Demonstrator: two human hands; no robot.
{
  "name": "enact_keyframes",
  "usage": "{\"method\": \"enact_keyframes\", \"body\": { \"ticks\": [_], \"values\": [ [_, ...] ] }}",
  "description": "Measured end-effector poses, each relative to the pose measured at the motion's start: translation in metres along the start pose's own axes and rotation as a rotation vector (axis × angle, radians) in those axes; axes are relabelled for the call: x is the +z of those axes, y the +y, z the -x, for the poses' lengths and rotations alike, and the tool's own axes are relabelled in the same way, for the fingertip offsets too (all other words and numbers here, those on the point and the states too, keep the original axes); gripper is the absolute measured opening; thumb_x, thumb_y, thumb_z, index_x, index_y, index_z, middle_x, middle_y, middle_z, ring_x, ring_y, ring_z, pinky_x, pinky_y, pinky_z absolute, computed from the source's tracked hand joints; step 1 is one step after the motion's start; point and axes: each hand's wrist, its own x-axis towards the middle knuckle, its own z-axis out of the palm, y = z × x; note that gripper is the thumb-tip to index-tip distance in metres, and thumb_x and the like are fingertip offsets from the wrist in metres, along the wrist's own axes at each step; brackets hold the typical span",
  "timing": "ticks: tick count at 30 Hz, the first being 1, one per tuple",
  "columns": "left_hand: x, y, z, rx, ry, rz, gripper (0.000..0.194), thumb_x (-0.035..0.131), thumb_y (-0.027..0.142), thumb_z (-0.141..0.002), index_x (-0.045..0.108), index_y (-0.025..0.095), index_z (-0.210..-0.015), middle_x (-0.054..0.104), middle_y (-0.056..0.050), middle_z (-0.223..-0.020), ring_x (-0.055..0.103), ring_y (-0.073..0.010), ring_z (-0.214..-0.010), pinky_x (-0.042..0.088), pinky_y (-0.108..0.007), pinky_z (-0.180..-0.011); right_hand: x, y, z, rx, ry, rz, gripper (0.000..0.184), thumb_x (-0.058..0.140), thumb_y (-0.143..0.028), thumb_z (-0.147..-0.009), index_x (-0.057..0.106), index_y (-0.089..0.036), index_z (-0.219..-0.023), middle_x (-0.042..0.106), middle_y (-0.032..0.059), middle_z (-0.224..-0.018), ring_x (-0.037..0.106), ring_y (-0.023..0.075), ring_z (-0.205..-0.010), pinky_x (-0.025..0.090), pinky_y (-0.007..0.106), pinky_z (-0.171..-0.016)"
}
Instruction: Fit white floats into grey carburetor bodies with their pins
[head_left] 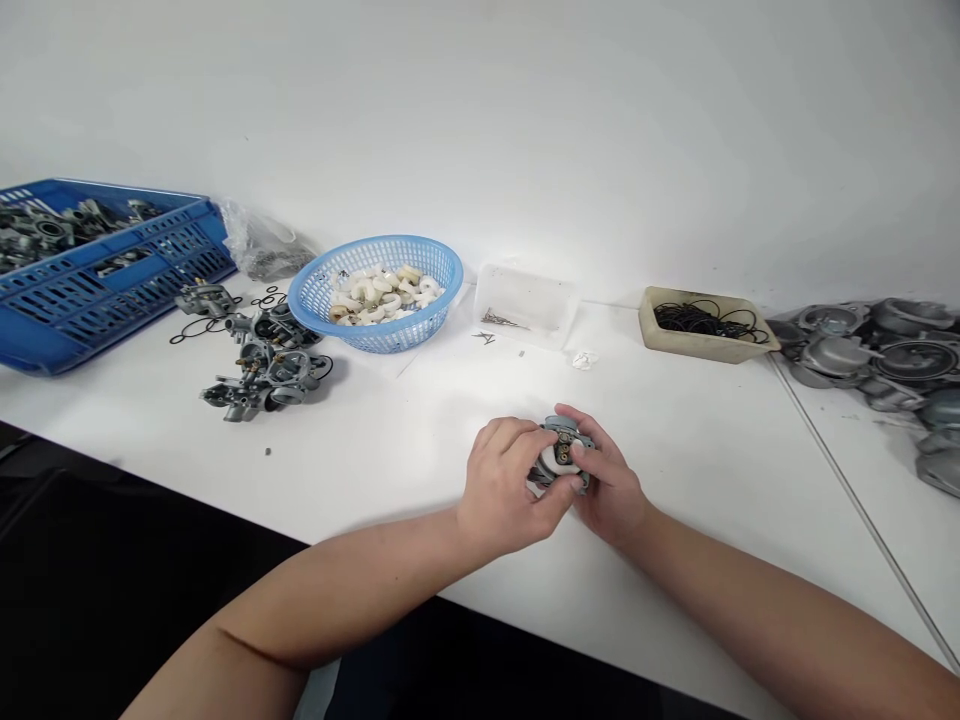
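Note:
Between my two hands, just above the white table, is a grey metal carburetor (560, 426) with brass parts in its open face. A white curved plastic float (551, 462) sits against that face. My left hand (510, 480) grips the carburetor from the left, its fingers over the top and its thumb at the lower edge. My right hand (611, 490) wraps the right side, with its thumb pressing near the brass parts. The fingers hide much of the carburetor's sides and underside.
Several carburetors (262, 370) lie at left beside a blue crate (112, 285). Behind stand a blue basket (375, 340) of white floats, a clear tray (525, 300) with small pins, and a beige box (697, 345) of black rubber rings. Metal bowls (840, 355) are piled at right.

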Motion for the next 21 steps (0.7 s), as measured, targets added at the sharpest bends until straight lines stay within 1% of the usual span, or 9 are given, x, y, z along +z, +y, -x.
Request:
{"method": "enact_keyframes", "body": {
  "ticks": [4,8,10,12,15,17,19,21],
  "values": [
    [-0.001,-0.001,0.002,0.011,-0.001,0.021,0.041,0.07,0.029,-0.07,0.054,0.019,-0.106,0.064,-0.009,-0.092,0.06,-0.0245,-0.084,0.053,-0.043,-0.073,0.0,-0.001,0.0,0.012,-0.001,-0.024,0.045,0.08,-0.029,-0.064,0.062,-0.029,-0.105,0.065,-0.0006,-0.086,0.06,0.0197,-0.077,0.053,0.036,-0.068],
    [-0.003,0.0,0.003,0.006,0.002,0.039,0.042,0.068,0.033,-0.071,0.053,0.02,-0.108,0.063,-0.01,-0.094,0.06,-0.0251,-0.086,0.053,-0.043,-0.073,-0.001,-0.002,-0.002,0.019,-0.015,-0.024,0.042,0.078,-0.032,-0.066,0.062,-0.03,-0.104,0.064,-0.0002,-0.086,0.061,0.0215,-0.075,0.053,0.037,-0.063],
    [-0.005,0.0,0.001,0.008,0.019,0.053,0.042,0.067,0.035,-0.072,0.053,0.02,-0.109,0.063,-0.01,-0.094,0.06,-0.025,-0.087,0.053,-0.042,-0.074,-0.002,-0.002,-0.002,0.01,-0.019,-0.019,0.042,0.079,-0.032,-0.065,0.063,-0.029,-0.104,0.064,-0.0005,-0.085,0.06,0.0206,-0.074,0.052,0.036,-0.063],
    [-0.011,-0.005,-0.001,0.013,0.062,0.054,0.043,0.067,0.036,-0.073,0.054,0.02,-0.11,0.063,-0.01,-0.096,0.061,-0.0253,-0.089,0.053,-0.041,-0.075,-0.002,-0.001,-0.003,-0.009,-0.013,-0.019,0.042,0.08,-0.032,-0.064,0.063,-0.029,-0.103,0.064,-0.0004,-0.086,0.06,0.0195,-0.073,0.052,0.034,-0.063],
    [-0.023,-0.02,-0.01,-0.015,0.148,-0.006,0.041,0.068,0.036,-0.074,0.055,0.019,-0.109,0.064,-0.01,-0.099,0.061,-0.0254,-0.094,0.053,-0.042,-0.08,-0.004,0.002,-0.003,-0.022,-0.017,-0.019,0.044,0.08,-0.033,-0.065,0.063,-0.028,-0.106,0.065,0.0004,-0.088,0.06,0.0194,-0.07,0.052,0.034,-0.058],
    [-0.033,-0.035,-0.021,-0.09,0.182,-0.06,0.035,0.066,0.034,-0.076,0.057,0.018,-0.105,0.065,-0.009,-0.099,0.062,-0.024,-0.095,0.052,-0.041,-0.082,-0.005,0.004,-0.004,-0.027,-0.026,-0.023,0.045,0.078,-0.034,-0.067,0.063,-0.028,-0.108,0.065,0.0008,-0.088,0.06,0.0197,-0.067,0.052,0.036,-0.055],
    [-0.043,-0.052,-0.04,-0.203,0.178,-0.083,0.029,0.064,0.035,-0.078,0.058,0.018,-0.101,0.066,-0.008,-0.096,0.063,-0.0221,-0.092,0.052,-0.039,-0.082,-0.006,0.006,-0.005,-0.034,-0.03,-0.034,0.045,0.078,-0.032,-0.067,0.062,-0.028,-0.109,0.065,0.0012,-0.089,0.06,0.0195,-0.066,0.052,0.036,-0.054],
    [-0.052,-0.069,-0.066,-0.317,0.131,-0.08,0.029,0.063,0.037,-0.078,0.059,0.018,-0.1,0.068,-0.006,-0.092,0.065,-0.021,-0.088,0.053,-0.038,-0.08,-0.008,0.007,-0.005,-0.033,-0.036,-0.046,0.045,0.079,-0.032,-0.067,0.063,-0.028,-0.109,0.064,0.0012,-0.09,0.06,0.0195,-0.067,0.051,0.036,-0.054]
  ]
}}
